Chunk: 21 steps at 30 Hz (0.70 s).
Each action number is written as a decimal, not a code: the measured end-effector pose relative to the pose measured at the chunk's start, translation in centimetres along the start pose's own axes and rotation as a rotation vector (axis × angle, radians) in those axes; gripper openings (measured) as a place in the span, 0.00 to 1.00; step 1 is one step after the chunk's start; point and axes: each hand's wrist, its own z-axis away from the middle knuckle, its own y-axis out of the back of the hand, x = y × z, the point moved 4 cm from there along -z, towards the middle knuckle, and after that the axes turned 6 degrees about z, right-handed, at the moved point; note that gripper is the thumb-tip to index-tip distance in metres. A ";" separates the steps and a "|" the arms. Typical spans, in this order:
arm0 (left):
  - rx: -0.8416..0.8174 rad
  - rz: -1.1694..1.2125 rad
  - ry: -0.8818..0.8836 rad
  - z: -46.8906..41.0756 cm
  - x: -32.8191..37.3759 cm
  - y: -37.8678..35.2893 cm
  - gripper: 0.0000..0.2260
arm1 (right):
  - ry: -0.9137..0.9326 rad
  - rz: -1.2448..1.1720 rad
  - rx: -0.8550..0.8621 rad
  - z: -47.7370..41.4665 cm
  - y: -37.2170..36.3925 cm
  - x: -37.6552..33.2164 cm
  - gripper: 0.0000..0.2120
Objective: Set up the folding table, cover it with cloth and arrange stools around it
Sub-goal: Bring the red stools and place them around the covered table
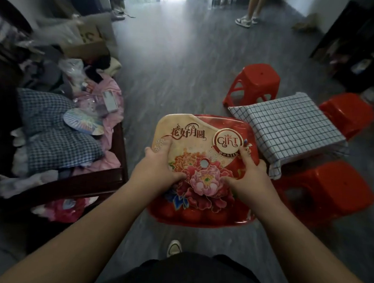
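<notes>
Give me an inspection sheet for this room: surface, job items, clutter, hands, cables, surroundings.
Surface: grey floor; the table top is hidden under cloth.
Job's things: low table covered with checked cloth; three red stools stand round it, far stool, right stool, near stool; a fourth, the flower-labelled stool, is held beside it.
Clutter: wooden bench at left piled with checked cushions, clothes and a hand fan; cardboard box behind.
Hands: left hand and right hand both hold the flower-labelled stool's seat, fingers on its top.
Cables: nothing seen.
Surroundings: another person's legs at the far end.
</notes>
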 end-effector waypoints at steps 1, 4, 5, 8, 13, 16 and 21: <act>0.004 -0.008 0.000 -1.2 0.1 0.7 0.51 | 0.003 -0.001 -0.005 -1.2 0.0 -0.9 0.48; 0.014 -0.015 0.001 -4.9 0.6 2.1 0.51 | 0.025 0.006 -0.007 -4.9 0.4 -2.8 0.48; 0.010 -0.010 0.008 -6.3 0.9 2.3 0.51 | 0.025 0.003 -0.011 -6.3 0.6 -3.2 0.48; 0.000 -0.011 0.021 -10.7 2.4 2.8 0.52 | 0.031 -0.006 -0.025 -10.8 1.2 -3.9 0.49; -0.027 -0.056 0.022 -19.8 6.5 3.3 0.51 | 0.003 -0.030 -0.056 -20.0 2.6 -4.3 0.48; -0.043 -0.075 0.038 -25.8 9.7 3.6 0.51 | -0.019 -0.036 -0.078 -26.1 4.2 -4.4 0.48; -0.107 -0.104 0.035 -34.7 14.9 3.2 0.52 | -0.075 -0.045 -0.067 -34.0 6.4 -3.9 0.48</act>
